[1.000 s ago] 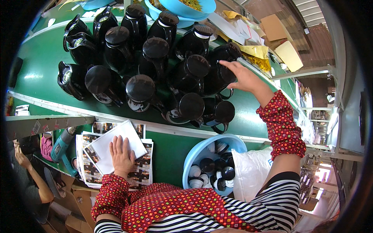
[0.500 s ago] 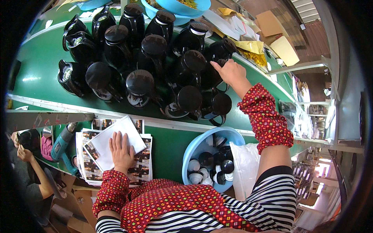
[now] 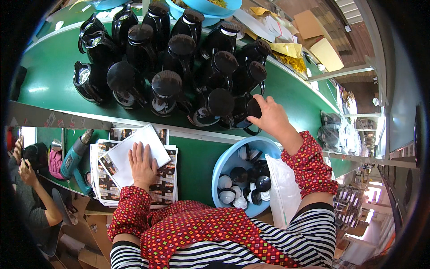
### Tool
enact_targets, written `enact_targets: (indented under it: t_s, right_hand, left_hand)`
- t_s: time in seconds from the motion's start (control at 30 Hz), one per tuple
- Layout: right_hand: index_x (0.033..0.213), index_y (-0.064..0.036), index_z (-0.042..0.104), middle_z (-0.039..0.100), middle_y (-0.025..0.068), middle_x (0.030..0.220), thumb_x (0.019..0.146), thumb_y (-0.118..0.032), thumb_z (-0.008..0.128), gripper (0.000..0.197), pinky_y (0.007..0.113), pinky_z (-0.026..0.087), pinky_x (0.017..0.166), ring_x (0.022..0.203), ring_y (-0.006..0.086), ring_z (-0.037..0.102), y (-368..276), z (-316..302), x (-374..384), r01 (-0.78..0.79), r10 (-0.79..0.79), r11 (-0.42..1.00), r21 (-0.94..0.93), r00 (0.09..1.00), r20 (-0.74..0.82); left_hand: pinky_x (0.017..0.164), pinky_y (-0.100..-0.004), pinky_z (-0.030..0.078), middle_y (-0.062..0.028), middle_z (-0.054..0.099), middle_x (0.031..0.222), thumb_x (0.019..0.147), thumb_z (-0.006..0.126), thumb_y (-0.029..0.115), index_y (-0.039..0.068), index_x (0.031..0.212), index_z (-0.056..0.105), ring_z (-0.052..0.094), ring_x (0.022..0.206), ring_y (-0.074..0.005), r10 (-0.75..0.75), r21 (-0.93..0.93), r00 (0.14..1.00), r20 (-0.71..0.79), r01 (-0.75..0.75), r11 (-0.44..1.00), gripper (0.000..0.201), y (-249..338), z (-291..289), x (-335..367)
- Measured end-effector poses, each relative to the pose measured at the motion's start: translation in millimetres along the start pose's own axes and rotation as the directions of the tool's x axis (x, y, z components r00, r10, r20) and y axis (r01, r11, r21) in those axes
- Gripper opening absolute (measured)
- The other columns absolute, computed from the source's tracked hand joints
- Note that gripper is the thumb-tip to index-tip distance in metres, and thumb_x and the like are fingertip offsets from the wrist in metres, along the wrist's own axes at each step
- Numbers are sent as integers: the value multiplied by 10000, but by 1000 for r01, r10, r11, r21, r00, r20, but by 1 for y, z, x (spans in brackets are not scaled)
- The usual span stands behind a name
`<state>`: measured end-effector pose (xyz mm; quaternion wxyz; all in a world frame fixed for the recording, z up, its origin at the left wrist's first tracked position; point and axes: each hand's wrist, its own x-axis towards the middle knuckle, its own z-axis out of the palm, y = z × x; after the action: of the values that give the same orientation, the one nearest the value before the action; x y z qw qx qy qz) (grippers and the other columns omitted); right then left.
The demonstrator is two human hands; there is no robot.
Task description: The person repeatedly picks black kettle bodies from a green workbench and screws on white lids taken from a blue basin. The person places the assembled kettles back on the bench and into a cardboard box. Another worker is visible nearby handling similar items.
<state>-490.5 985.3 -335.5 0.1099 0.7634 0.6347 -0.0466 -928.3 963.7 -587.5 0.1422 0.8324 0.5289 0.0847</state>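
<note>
"Left hand (image 3: 142, 163)?"
"One: flat, fingers extended, on white sheet (image 3: 156, 144), lower left of centre; printed sheets (image 3: 166, 184) beneath."
"Right hand (image 3: 273, 117)?"
"One: well apart from the left, right of centre, thumb and fingers at the lid (image 3: 254, 107) of a black jug (image 3: 242, 113). Whether clamped, cannot tell."
"Jug's place?"
"Green table (image 3: 45, 94), right end of front row."
"Further stock?"
"More jugs (image 3: 166, 85), upper middle. Blue tub (image 3: 217, 168) of caps (image 3: 238, 174), lower centre. Teal heat gun (image 3: 70, 160), lower left."
</note>
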Motion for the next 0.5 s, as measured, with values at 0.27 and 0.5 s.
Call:
enact_targets:
  t_s: [0.27,0.5]
  right_hand:
    - [1380,-164,556,546,205,1263,701,-148,837,735,475,550,945,1061,411,622,27,6,-11,375,-387,912,-165,921,-49]
    - [1409,-192,550,536,195,1339,726,-77,808,740,460,528,1006,1149,410,601,31,1,-14,221,-210,960,169,974,-84]
  left_hand:
    - [1291,-538,94,-193,330,1627,955,580,306,82,1523,443,193,1570,-365,10,-18,1000,-18,-10,1000,626,-2,1,0]
    - [1298,-530,80,-187,314,1633,951,586,310,88,1522,444,176,1574,-356,-11,-9,1000,3,11,1000,629,-4,4,-3]
